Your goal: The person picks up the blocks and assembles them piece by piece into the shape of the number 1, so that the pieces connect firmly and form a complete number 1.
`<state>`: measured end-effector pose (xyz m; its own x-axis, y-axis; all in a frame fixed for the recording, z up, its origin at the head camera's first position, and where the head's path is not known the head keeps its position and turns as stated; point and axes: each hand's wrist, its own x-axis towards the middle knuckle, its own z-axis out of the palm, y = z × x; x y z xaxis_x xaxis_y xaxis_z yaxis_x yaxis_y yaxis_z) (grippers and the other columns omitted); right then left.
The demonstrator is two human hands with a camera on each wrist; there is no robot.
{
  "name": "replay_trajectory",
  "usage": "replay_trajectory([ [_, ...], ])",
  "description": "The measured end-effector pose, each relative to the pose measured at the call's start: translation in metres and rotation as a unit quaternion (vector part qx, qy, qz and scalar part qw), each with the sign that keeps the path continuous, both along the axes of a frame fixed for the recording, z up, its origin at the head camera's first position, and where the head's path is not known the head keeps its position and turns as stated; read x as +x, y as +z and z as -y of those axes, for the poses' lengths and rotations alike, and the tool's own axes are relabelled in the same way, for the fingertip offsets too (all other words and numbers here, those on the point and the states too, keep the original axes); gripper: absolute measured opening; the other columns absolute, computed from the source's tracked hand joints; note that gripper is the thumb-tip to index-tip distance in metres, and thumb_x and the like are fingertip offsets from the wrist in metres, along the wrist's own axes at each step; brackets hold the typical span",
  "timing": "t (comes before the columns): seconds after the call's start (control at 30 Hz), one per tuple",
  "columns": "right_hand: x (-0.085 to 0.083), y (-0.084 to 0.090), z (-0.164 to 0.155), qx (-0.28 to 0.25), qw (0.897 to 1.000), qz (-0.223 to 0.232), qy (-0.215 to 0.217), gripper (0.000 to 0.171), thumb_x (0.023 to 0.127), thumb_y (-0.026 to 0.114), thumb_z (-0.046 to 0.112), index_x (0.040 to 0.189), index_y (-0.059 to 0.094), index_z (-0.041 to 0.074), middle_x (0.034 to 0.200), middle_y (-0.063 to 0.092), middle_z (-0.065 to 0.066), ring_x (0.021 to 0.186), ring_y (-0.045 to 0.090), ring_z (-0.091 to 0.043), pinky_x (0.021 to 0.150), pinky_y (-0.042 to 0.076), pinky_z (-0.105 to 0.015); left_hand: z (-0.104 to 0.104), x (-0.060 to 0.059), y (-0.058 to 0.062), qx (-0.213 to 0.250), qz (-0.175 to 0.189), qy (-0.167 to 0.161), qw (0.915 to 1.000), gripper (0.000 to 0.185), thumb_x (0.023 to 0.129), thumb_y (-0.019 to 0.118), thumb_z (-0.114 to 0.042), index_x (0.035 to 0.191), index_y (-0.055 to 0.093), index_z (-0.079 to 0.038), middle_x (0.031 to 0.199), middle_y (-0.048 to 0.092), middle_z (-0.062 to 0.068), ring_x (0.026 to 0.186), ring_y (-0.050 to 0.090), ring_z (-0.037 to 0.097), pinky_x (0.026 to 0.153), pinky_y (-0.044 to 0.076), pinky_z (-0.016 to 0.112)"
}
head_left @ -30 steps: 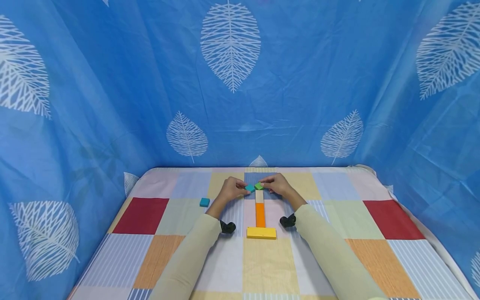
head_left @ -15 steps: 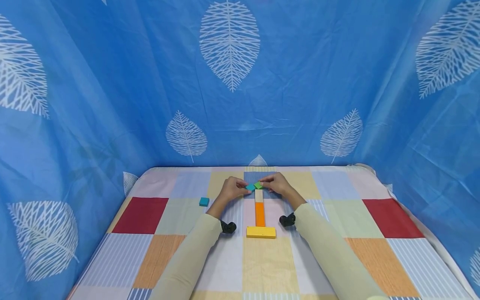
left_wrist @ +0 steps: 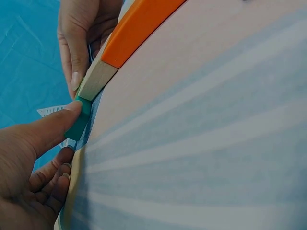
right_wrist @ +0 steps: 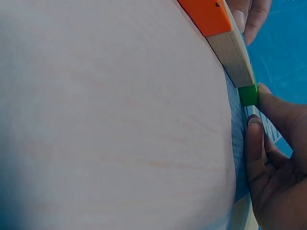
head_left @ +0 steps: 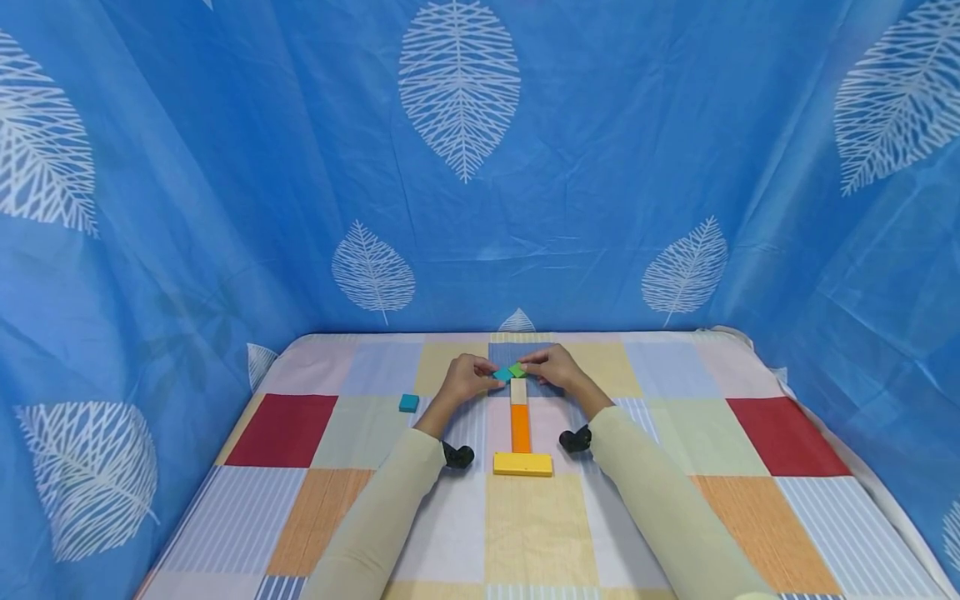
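Observation:
On the patchwork cloth lies a line of flat blocks: a yellow block crosswise nearest me, then an orange block, then a beige block. At the far end of the beige block my left hand pinches a small teal block, and my right hand pinches a small green block. The two small blocks sit corner to corner. The left wrist view has my thumb on the teal block, beside the beige block. The right wrist view has my thumb against the green block.
A second teal block lies alone on the cloth to the left of my left hand. Blue leaf-print curtains close in the back and both sides. Black wrist cameras hang under both forearms, near the yellow block.

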<state>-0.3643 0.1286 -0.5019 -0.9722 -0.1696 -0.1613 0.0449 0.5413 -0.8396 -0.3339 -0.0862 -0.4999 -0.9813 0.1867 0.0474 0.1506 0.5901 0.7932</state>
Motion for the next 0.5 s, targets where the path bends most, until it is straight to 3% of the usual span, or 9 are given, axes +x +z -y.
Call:
replay_trajectory([
  [0.5,0.0011,0.0012,-0.0003,-0.005,1.0,-0.002,0.005,0.023,0.096,0.072,0.019,0.115,0.078,0.008,0.098,0.072,-0.009,0.065,0.055,-0.017,0.062,0.05,-0.024,-0.0009,0.0027,-0.0008,0.005,-0.004,0.004,1.0,0.027,0.084,0.085,-0.018,0.107,0.079,-0.005,0.099,0.073,0.007,0.087,0.058,0.021,0.078,0.053,0.03],
])
